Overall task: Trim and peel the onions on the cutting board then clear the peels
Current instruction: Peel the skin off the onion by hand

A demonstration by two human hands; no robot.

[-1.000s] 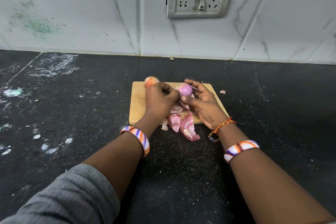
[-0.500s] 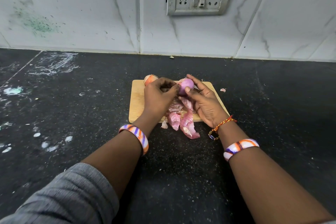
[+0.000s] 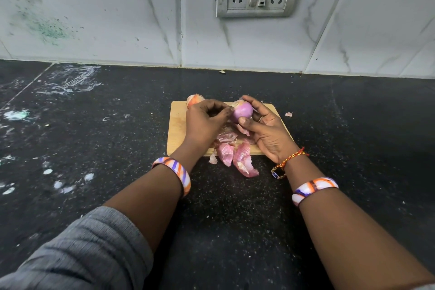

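Right hand [image 3: 266, 129] grasps peeled onion [image 3: 242, 110] above cutting board [image 3: 179, 129], its pale trimmed end pointing up-left. Left hand [image 3: 203, 122] pinches that end. Peels [image 3: 235, 155] at board's near edge.

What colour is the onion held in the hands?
Pale purple onion, seen in the head view.

Home kitchen: black stone counter [image 3: 117, 125], tiled wall [image 3: 106, 7].

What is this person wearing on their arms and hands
Both hands are bare. The left arm has a pushed-up grey knit sleeve and a white bangle with orange and purple stripes. The right arm wears a matching striped bangle, a red-and-yellow braided thread at the wrist, and a thin finger ring.
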